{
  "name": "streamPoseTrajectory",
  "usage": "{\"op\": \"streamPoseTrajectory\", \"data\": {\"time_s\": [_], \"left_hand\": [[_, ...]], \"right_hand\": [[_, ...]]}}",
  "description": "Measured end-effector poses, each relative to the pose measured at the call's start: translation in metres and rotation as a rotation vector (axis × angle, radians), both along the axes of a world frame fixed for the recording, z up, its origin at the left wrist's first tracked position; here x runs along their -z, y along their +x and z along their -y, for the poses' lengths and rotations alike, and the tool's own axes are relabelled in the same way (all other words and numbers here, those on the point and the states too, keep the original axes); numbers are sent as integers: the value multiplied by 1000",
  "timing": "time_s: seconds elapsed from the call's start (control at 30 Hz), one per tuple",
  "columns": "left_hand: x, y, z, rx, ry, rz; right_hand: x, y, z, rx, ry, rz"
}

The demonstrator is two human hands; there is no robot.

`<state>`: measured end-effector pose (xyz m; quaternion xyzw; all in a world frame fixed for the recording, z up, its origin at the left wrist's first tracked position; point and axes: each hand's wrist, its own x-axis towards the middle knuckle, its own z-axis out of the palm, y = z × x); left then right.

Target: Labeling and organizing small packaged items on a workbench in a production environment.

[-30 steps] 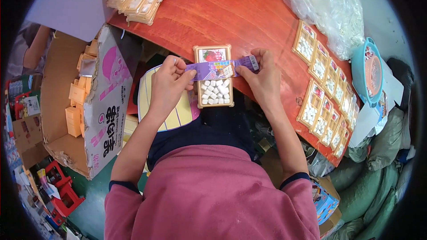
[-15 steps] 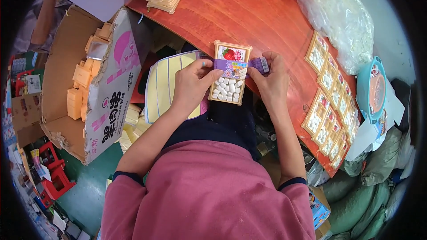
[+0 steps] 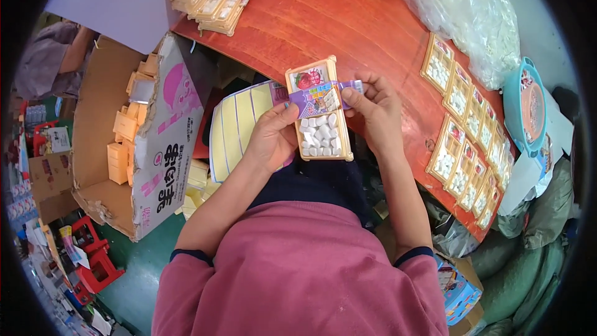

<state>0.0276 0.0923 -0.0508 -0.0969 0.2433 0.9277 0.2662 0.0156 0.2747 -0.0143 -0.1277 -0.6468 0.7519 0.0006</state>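
Observation:
A pale orange plastic tray (image 3: pixel 328 157) is tilted slightly in front of me, over my lap at the table's edge. White marshmallow-like pieces (image 3: pixel 320 137) fill its near part, and a strawberry picture shows at its far end. Across its middle lies a purple printed label (image 3: pixel 311 102). My left hand (image 3: pixel 272 135) is closed on the tray's left side, its thumb pressing the label down. With thumb and fingers, my right hand (image 3: pixel 377 109) pinches the label's right end at the opposite side. The fingers beneath the tray are hidden.
Several filled trays (image 3: pixel 457 102) lie in rows on the red-brown table (image 3: pixel 367 31); more are stacked (image 3: pixel 217 0) at the far left. A cardboard box (image 3: pixel 155 168) holds orange trays. Yellow label sheets (image 3: pixel 239 118) lie beside my left arm. A turquoise basin (image 3: pixel 524 112) stands right.
My right hand has drawn the label's loose right end in against the tray's side. The left thumb now presses on the label's left part, and the tray has turned slightly.

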Motion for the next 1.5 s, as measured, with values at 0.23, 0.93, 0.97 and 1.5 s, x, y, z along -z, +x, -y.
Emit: {"op": "streamPoseTrajectory", "data": {"time_s": [0.23, 0.93, 0.97, 1.5], "left_hand": [[12, 1, 2, 188, 279, -34], [-8, -37, 19, -51, -50, -29], [-15, -44, 22, -71, -102, -57], [18, -38, 65, -249, -1793, -1255]], "right_hand": [[-26, -1, 19, -227, -258, 136], [-30, -24, 28, -310, -64, 68], [-33, -27, 30, -311, -149, 19], [45, -184, 67, -228, 541, -95]]}}
